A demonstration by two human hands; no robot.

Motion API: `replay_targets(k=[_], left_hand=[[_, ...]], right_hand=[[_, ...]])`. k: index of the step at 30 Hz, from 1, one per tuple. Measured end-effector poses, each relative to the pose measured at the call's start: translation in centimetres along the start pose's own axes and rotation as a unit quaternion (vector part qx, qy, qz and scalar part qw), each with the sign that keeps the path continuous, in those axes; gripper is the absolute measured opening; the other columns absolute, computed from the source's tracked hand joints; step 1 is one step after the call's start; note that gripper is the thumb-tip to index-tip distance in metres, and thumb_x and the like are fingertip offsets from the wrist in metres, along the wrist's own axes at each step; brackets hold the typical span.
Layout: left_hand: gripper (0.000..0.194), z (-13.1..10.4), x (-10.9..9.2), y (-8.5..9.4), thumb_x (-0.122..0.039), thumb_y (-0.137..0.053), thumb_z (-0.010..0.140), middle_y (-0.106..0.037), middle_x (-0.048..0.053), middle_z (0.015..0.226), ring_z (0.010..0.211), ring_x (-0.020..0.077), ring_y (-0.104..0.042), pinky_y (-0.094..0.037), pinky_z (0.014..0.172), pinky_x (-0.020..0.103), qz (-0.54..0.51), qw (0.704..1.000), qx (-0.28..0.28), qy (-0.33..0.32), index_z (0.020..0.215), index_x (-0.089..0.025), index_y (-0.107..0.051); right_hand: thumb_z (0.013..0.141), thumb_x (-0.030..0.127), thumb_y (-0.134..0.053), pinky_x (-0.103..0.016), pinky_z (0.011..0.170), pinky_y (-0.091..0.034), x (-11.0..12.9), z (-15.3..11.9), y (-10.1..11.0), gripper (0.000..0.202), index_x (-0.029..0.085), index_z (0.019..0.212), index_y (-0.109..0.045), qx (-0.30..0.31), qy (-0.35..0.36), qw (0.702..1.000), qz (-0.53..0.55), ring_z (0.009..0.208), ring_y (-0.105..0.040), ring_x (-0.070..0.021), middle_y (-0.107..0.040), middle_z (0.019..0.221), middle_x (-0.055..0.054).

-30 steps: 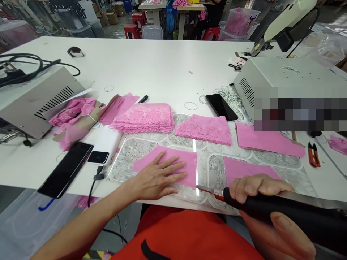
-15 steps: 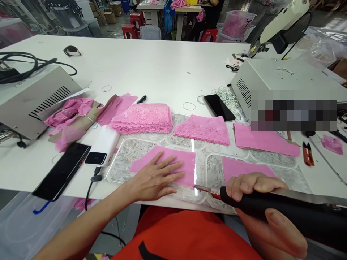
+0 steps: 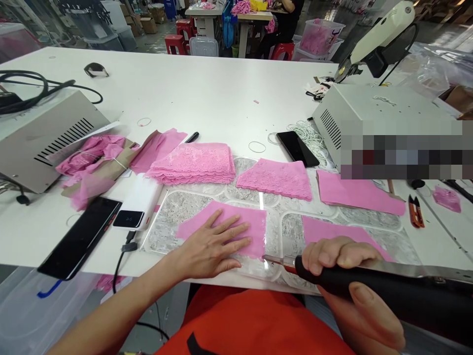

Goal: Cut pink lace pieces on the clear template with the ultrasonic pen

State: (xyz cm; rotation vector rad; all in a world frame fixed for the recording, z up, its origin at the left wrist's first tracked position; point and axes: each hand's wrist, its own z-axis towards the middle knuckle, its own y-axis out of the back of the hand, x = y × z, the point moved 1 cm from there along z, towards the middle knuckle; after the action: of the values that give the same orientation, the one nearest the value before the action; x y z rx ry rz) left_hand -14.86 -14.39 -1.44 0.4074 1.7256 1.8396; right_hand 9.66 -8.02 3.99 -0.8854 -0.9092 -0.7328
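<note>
Head camera view: the left hand [image 3: 212,246] lies flat, fingers spread apart, on a trimmed pink fabric panel [image 3: 257,227] at the near side of the desk [image 3: 203,98], over a mottled grey mat [image 3: 162,222]. The right hand [image 3: 343,250] has its fingers clamped around a black-handled tool [image 3: 414,296], whose narrow metal tip [image 3: 275,259] points toward 9 o'clock and sits at the panel's 4 o'clock corner; whether it touches the cloth is too fine to tell.

The likeliest trouble is at that corner. The palm and fingers leave the panel's right edge unpinned, so a push or drag from the tip could pucker or skew the thin cloth. The left thumb and fingertips point toward the tip with only a small gap, so a slip toward 9 o'clock could run it into the skin. The long handle reaches out to 4 o'clock, and a small wrist wobble could swing the tip off the edge.

At 3 o'clock from the panel, a second pink piece [image 3: 332,227] lies close to the right hand's knuckles, which could nudge it askew. The lace stack [image 3: 195,162] at 11 o'clock has uneven layers that a brush of the hand could shift. Around 9 o'clock, the left forearm passes near the charging cable [image 3: 118,271]; a snag there could tug the white power bank [image 3: 148,197] toward the desk's near edge.
</note>
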Motion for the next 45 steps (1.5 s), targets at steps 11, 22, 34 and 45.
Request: replay_targets(k=[11, 22, 34, 45], left_hand=[[0.05, -0.2, 0.3, 1.2, -0.046, -0.044, 0.099, -0.036, 0.006, 0.153, 0.144, 0.0272, -0.028, -0.003, 0.12, 0.054, -0.024, 1.0, 0.002, 0.012, 0.142, -0.022, -0.043], [0.035, -5.6, 5.6, 3.7, -0.01, -0.042, 0.096, -0.055, 0.008, 0.139, 0.138, 0.0257, -0.04, -0.036, 0.113, 0.052, -0.104, 0.988, -0.041, 0.103, 0.124, -0.017, -0.062], [0.061, -8.8, 5.0, 2.7, 0.013, -0.036, 0.077, -0.051, 0.01, 0.142, 0.141, 0.0256, -0.034, -0.044, 0.108, 0.046, -0.115, 0.982, -0.061, 0.134, 0.123, -0.017, -0.062], [0.052, -8.9, 4.7, 1.7, 0.005, -0.042, 0.084, -0.046, 0.011, 0.147, 0.142, 0.0265, -0.032, -0.041, 0.11, 0.042, -0.062, 0.985, -0.054, 0.154, 0.127, -0.017, -0.058]], right_hand=[[0.078, 0.034, -0.064, -0.033, 0.054, -0.05, 0.0, 0.0, 0.5, 0.018, 0.022, 0.091, -0.061, -0.026, -0.014, 1.0, -0.002, 0.062, -0.055, -0.0135, -0.053, 0.076, -0.001], [0.072, 0.035, -0.064, -0.044, 0.059, -0.049, -1.6, 2.1, -1.7, 0.014, 0.028, 0.084, -0.064, -0.111, -0.006, 0.992, -0.059, 0.062, -0.049, -0.0192, -0.047, 0.079, -0.003], [0.079, 0.033, -0.069, -0.036, 0.062, -0.055, -5.3, 3.8, -10.8, 0.018, 0.024, 0.093, -0.063, 0.092, -0.002, 0.996, 0.008, 0.065, -0.058, -0.0137, -0.055, 0.084, -0.001], [0.083, 0.028, -0.064, -0.038, 0.062, -0.053, -6.4, 3.6, -13.8, 0.015, 0.024, 0.097, -0.062, 0.133, 0.006, 0.991, 0.032, 0.067, -0.057, -0.015, -0.054, 0.087, -0.003]])
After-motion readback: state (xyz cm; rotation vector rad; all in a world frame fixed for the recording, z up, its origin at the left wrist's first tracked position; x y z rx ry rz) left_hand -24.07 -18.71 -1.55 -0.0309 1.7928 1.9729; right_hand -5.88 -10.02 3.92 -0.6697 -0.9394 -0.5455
